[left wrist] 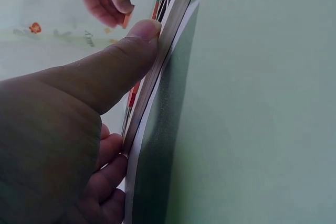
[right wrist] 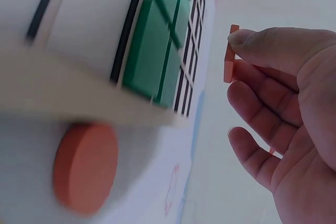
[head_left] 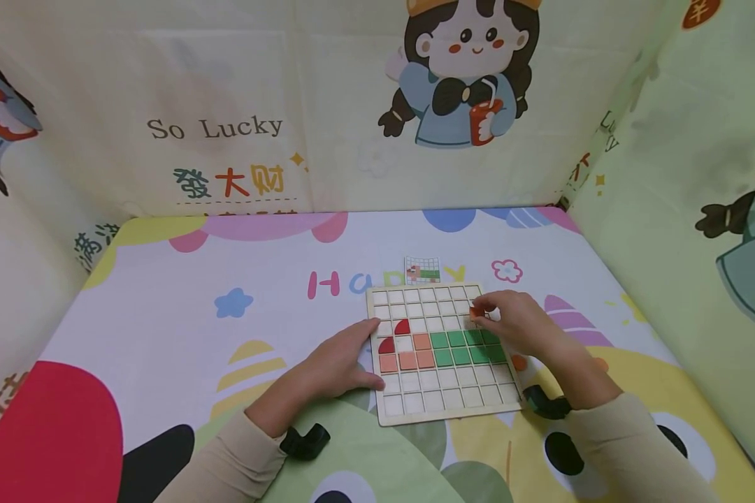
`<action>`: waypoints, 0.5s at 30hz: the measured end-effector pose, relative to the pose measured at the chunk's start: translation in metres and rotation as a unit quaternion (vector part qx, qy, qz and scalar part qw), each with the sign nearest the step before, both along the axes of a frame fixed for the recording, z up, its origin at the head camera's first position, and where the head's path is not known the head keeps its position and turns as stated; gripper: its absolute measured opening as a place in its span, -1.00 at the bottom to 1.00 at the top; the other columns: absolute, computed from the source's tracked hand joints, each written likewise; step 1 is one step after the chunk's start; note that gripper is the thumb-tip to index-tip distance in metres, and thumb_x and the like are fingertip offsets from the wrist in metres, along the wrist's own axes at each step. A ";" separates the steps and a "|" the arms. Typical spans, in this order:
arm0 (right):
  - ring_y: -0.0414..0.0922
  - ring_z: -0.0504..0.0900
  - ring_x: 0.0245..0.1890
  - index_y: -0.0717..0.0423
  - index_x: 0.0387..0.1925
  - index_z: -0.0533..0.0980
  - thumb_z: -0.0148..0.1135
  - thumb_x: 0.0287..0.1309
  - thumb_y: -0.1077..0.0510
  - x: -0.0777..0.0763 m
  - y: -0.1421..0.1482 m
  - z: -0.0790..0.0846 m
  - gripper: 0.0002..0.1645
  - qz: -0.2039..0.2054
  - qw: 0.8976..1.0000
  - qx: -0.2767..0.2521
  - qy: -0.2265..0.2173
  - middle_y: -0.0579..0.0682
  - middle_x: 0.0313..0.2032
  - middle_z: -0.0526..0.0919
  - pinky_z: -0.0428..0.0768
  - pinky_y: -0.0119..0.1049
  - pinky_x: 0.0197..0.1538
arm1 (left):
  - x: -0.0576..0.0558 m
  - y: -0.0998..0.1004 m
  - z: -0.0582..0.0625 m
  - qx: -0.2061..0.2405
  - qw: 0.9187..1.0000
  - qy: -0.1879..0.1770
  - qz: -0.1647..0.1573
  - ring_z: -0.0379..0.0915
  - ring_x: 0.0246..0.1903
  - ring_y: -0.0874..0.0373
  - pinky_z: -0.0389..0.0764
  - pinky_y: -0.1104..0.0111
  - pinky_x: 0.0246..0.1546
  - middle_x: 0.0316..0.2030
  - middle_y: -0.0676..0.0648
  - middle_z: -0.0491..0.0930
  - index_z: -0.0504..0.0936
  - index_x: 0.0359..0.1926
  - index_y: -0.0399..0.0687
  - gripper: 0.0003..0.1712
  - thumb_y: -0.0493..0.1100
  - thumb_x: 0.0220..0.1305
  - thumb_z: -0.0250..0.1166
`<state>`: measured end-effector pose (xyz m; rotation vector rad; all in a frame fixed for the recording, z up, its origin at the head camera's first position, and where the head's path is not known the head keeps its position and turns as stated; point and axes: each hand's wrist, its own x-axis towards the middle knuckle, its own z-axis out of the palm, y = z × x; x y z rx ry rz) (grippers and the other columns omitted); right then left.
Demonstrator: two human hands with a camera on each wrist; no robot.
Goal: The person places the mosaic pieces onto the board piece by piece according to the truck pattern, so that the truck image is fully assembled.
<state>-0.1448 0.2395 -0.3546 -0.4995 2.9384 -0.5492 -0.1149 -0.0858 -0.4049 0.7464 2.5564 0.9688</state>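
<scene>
A wooden grid board [head_left: 449, 416] lies on the table, with green tiles [head_left: 461, 355], light-red square tiles [head_left: 407, 360] and two dark red quarter-round tiles [head_left: 403, 326] in its cells. My left hand [head_left: 340, 360] rests against the board's left edge, thumb near the lower corner and fingers straight further up. Over the right part of the board, my right hand [head_left: 522, 321] pinches a small orange tile [right wrist: 230, 56] between thumb and forefinger, held on edge above the cells. A round orange disc [right wrist: 86, 169] lies beside the board's right edge.
Behind the board is a small card [head_left: 422, 271] printed with a coloured grid pattern. The table wears a cartoon-printed cloth [head_left: 163, 335]. Printed curtains [head_left: 340, 84] stand behind and at both sides. Black bands [head_left: 306, 441] sit at both wrists.
</scene>
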 end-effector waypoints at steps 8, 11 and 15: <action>0.05 0.64 -0.12 0.20 -0.10 0.67 0.37 0.25 0.18 -0.003 -0.020 -0.004 -0.77 0.060 0.998 -0.006 0.022 -0.01 -0.22 0.71 0.60 0.06 0.04 | 0.000 0.000 0.000 -0.001 1.000 -0.001 0.002 0.22 0.34 -0.01 0.32 0.10 0.33 0.38 -0.11 0.31 0.18 0.49 -0.17 0.13 0.05 0.02 0.59; 0.02 0.65 -0.14 0.15 -0.16 0.68 0.39 0.23 0.18 -0.004 -0.026 -0.005 -0.83 0.078 0.996 -0.004 0.038 -0.06 -0.25 0.71 0.61 0.02 0.01 | 0.000 0.001 0.000 -0.005 1.000 -0.003 0.004 0.21 0.35 -0.02 0.31 0.10 0.34 0.40 -0.11 0.29 0.16 0.50 -0.17 0.14 0.05 0.03 0.59; -0.01 0.64 -0.17 0.12 -0.21 0.68 0.40 0.22 0.18 -0.007 -0.033 -0.007 -0.87 0.097 0.994 0.000 0.053 -0.09 -0.27 0.71 0.61 -0.02 -0.01 | 0.000 0.001 -0.001 -0.006 1.000 -0.003 0.004 0.20 0.36 -0.02 0.31 0.10 0.34 0.40 -0.12 0.28 0.16 0.50 -0.18 0.14 0.06 0.03 0.59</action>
